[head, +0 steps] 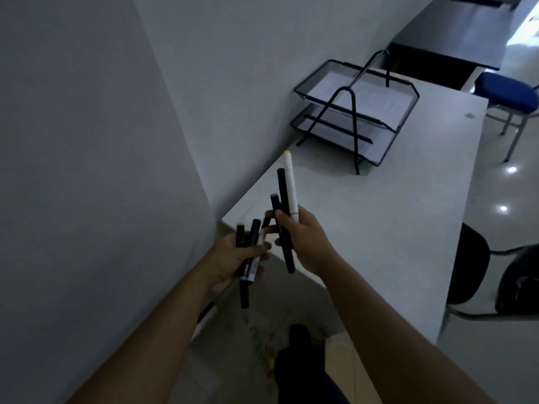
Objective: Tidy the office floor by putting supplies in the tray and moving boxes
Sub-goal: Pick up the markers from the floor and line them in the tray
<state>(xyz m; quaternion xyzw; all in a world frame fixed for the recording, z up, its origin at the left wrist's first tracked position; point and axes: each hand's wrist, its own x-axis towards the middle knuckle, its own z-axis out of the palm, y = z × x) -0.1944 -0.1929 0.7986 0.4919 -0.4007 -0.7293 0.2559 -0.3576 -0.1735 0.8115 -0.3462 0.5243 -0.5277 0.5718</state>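
Note:
My left hand (233, 259) grips a bunch of markers (247, 258), black and white ones, pointing up and down. My right hand (303, 239) holds another bunch of markers (287, 193): a long white one with a yellow tip and two black ones. Both hands hover close together over the near corner of the white desk (379, 228). A black two-tier wire mesh tray (355, 112) stands at the far end of the desk against the wall, with printed sheets in its top tier and paper in the lower one.
Grey walls close in on the left. A blue chair (507, 94) and a dark desk (449, 51) stand beyond the white desk. A black chair (472, 263) sits at the desk's right side. My dark-clad leg (297, 365) stands on the tiled floor with small coloured bits nearby.

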